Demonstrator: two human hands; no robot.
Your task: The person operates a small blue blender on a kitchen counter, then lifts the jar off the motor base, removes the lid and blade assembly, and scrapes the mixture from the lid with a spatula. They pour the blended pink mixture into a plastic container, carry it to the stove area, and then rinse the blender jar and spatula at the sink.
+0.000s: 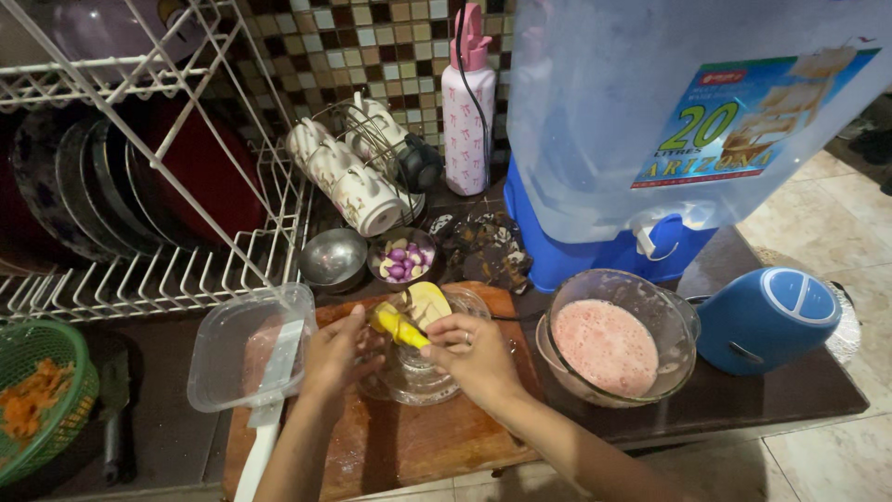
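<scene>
Water dispenser (650, 121), translucent on blue base, at table's back right. Glass bowl (618, 339) before it holds pink liquid. Clear plastic tub (223, 353), empty, near front left by the wooden board (409, 442). Glass juicer (423, 367) on board: left hand (334, 353) and right hand (474, 353) both pinch a yellow fruit piece (401, 327) over it. Small bowl (401, 258) behind: purple shallots.

dim warm light, wide-angle edge distortion, slightly soft focus.
</scene>
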